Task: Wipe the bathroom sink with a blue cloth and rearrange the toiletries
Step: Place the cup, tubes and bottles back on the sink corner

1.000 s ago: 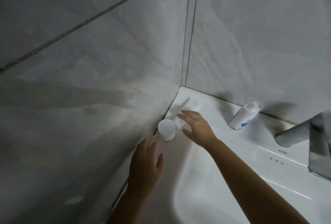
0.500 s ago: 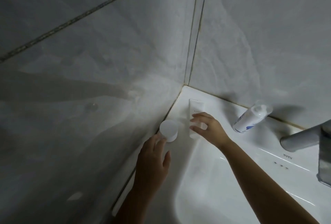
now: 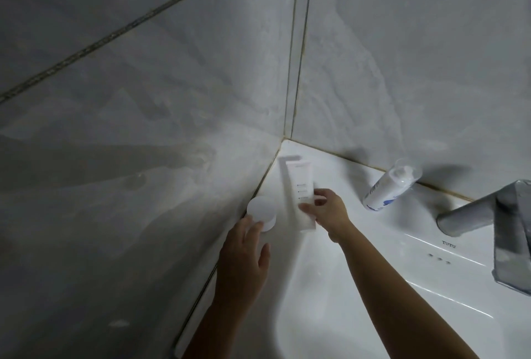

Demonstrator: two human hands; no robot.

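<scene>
Hands: right (image 3: 327, 210) has stood tube (image 3: 301, 189) up, seemingly; left (image 3: 244, 258) touches jar (image 3: 262, 213)

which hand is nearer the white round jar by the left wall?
Left. The left hand has its fingertips touching the near side of the white round jar. The right hand is to the jar's right, holding the white tube, apart from the jar.

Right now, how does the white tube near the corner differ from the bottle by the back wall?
The tube is flat and stands up with the right hand gripping it; the bottle is round and untouched, leaning toward the back wall. The bottle has blue print and a clear cap; the tube's print is faint. Both are white and sit on the sink ledge.
</scene>
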